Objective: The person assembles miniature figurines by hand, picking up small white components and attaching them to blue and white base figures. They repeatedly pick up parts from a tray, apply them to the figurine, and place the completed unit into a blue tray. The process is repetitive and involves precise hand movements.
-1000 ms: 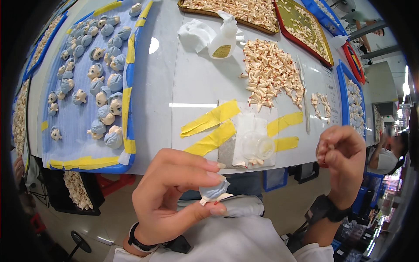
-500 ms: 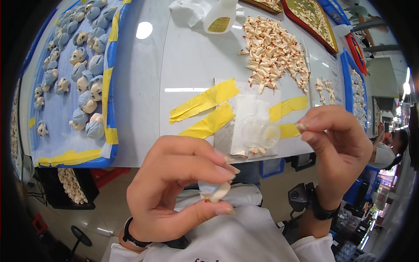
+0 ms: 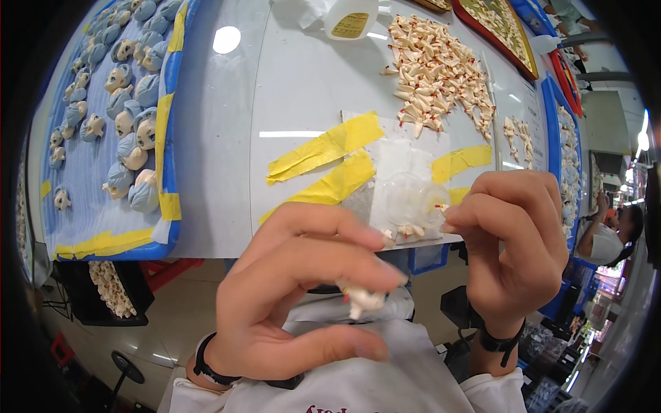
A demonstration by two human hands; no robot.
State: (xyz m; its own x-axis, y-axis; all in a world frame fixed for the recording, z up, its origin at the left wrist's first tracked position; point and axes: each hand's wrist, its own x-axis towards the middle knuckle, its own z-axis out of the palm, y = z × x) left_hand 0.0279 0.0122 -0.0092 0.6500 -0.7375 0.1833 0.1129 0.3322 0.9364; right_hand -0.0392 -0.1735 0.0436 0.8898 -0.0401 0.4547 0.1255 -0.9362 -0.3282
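My left hand (image 3: 303, 289) is curled in front of my lap, gripping a small pale doll head (image 3: 365, 301) under its fingers. The thumb stands apart below. The head is blurred and partly hidden, with a red spot at its left side. Over the table's near edge, my right hand (image 3: 513, 241) pinches a tiny cream piece with a red tip (image 3: 441, 207) between thumb and forefinger. Just beside it is a clear round dish (image 3: 406, 196) on a white paper sheet. A few similar cream pieces (image 3: 411, 230) lie at the sheet's near end.
A blue tray (image 3: 172, 227) of blue-haired doll heads stands at the left. A big pile of cream pieces (image 3: 437, 76) lies farther back, near a white bottle (image 3: 351, 19). Yellow tape (image 3: 327, 148) holds the sheet. Another blue tray (image 3: 551, 131) is at the right.
My right hand has moved left and slightly down, bringing its small piece over by the dish. In my left hand the doll head has been turned, and the thumb has moved away from it.
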